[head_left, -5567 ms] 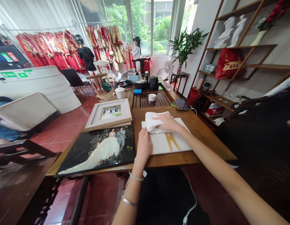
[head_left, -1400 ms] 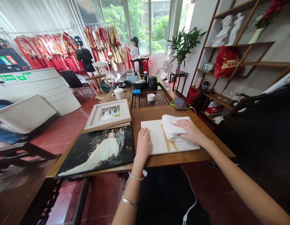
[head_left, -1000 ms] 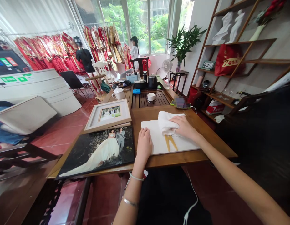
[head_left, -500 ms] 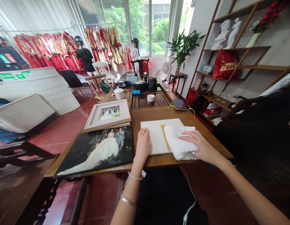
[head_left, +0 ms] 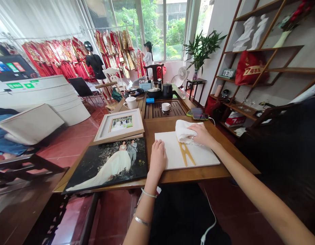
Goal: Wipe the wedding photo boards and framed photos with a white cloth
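The right hand (head_left: 200,133), nearer, is gripping a bunched white towel (head_left: 183,131) over the far edge of the white board (head_left: 170,157), whose yellow forked shape (head_left: 186,156) is running lengthwise from towel toward person, while the left hand (head_left: 158,154) is resting flattened, fingers together, on the left edge.

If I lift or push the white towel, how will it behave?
Likely floppy: the white towel bunches in soft folds under the right hand. Probably light, being fluffy cloth. Pushed, it should crumple rather than roll, since it lies slumped on the white board.
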`<state>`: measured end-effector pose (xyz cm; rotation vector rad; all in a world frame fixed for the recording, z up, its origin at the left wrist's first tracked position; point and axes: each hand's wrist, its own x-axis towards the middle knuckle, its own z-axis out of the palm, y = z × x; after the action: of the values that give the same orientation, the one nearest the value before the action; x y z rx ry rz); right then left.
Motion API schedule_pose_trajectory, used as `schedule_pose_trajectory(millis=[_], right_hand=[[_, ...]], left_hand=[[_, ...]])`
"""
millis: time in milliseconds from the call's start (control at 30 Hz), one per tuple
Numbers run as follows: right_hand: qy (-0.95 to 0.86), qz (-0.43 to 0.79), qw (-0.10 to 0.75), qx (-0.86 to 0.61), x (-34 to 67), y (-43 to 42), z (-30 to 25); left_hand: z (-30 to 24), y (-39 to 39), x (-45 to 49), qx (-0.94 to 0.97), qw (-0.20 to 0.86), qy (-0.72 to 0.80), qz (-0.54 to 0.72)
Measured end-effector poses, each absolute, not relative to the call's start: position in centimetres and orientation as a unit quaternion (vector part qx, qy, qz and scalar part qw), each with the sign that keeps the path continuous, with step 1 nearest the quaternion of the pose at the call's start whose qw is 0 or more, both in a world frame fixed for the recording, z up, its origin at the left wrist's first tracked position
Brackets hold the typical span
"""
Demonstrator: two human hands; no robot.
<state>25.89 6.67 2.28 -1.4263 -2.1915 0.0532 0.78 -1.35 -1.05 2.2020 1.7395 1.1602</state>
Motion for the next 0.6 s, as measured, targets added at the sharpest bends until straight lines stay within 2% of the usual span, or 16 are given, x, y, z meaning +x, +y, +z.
schedule_pose_trajectory(millis=[433, 600], right_hand=[[-0.861, 0.074, 0.28, -0.418, 26.8, -5.7, 2.7], [-0.86, 0.07, 0.272, -0.425, 27.2, -5.6, 2.7]], left_hand=[[-1.3, -1.3, 1.0, 0.72, 0.054, 0.571, 0.39], [-1.4, -1.2, 0.9, 0.723, 0.054, 0.565, 0.394]])
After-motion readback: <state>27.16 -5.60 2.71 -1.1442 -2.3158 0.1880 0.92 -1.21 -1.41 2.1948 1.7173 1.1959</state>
